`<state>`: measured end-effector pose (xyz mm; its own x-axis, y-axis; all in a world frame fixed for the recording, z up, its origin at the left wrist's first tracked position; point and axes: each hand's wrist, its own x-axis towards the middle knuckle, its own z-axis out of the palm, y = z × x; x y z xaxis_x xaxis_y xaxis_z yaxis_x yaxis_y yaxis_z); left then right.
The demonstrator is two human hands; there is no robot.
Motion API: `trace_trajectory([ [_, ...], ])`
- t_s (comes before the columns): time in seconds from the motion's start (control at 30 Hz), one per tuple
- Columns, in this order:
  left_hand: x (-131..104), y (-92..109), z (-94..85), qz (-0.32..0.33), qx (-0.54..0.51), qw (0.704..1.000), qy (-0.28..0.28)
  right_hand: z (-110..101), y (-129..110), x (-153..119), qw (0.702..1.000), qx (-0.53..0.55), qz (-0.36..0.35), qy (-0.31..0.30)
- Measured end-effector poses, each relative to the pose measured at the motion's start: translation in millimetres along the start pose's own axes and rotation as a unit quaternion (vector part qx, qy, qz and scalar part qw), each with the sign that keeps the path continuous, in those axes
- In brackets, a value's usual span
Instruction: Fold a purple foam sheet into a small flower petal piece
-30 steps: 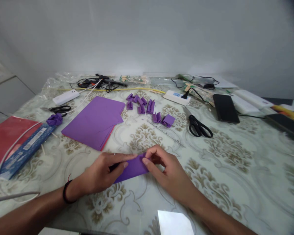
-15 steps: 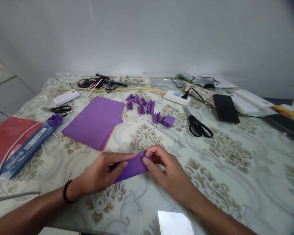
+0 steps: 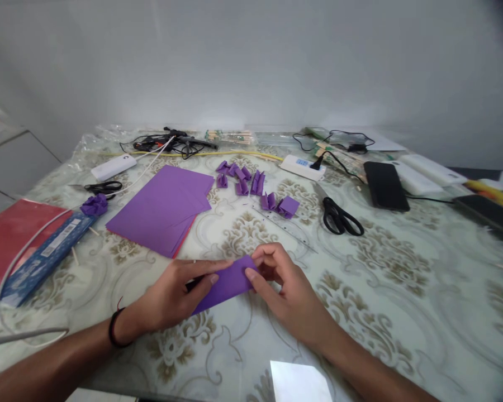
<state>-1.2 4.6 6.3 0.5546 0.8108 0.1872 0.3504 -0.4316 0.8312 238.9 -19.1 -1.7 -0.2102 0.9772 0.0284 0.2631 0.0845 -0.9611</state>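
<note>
A folded strip of purple paper (image 3: 230,283) lies on the patterned table between my two hands. My left hand (image 3: 178,290) grips its left part, with the index finger along the top edge and the thumb on the paper's face. At the strip's right end, my right hand (image 3: 283,290) holds the paper between thumb and curled fingers. Beyond my hands is a loose group of several small folded purple pieces (image 3: 257,183). A stack of purple sheets (image 3: 159,206) rests to the left, with a red edge showing beneath.
Black scissors (image 3: 337,216) and a clear ruler (image 3: 285,229) lie beyond my right hand. A power strip (image 3: 302,166) and a phone (image 3: 386,186) are farther back. Left are a red packet (image 3: 20,234), crumpled purple paper (image 3: 94,205) and more scissors (image 3: 104,187). White paper (image 3: 299,382) lies near the front.
My right fingers have lifted slightly and the thumb has shifted a little on the paper's right end. More of that corner shows. My left hand has hardly moved.
</note>
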Motion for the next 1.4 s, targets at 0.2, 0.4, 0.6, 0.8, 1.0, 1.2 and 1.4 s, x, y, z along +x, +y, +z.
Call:
trace_trajectory([
  [0.2,-0.3,-0.9,0.3,0.007,0.001,1.0,0.006,-2.2,-2.8,0.7,0.999,-0.04,-0.006,-0.02],
  [0.4,0.3,0.2,-0.7,0.012,0.001,1.0,0.009,-3.0,-2.5,1.0,0.998,-0.053,-0.016,-0.03],
  [0.6,0.8,-2.4,0.2,0.014,0.009,1.0,-0.014,-2.3,-2.8,1.8,0.997,-0.061,-0.026,-0.026],
  [0.8,-0.7,-3.9,1.0,0.012,0.011,1.0,-0.021,-2.7,-5.5,2.3,0.997,-0.069,-0.028,-0.024],
  [1.0,0.5,-1.8,1.4,0.018,0.013,0.999,-0.026,-0.1,-5.1,1.0,0.998,-0.059,-0.021,-0.022],
  [1.2,0.5,-3.6,1.8,0.026,-0.002,0.999,-0.033,1.1,-6.9,-0.3,0.996,-0.076,-0.033,-0.021],
  [1.4,-0.4,-3.9,1.0,0.013,0.003,0.999,-0.031,-1.0,-6.0,-0.4,0.997,-0.067,-0.025,-0.021],
])
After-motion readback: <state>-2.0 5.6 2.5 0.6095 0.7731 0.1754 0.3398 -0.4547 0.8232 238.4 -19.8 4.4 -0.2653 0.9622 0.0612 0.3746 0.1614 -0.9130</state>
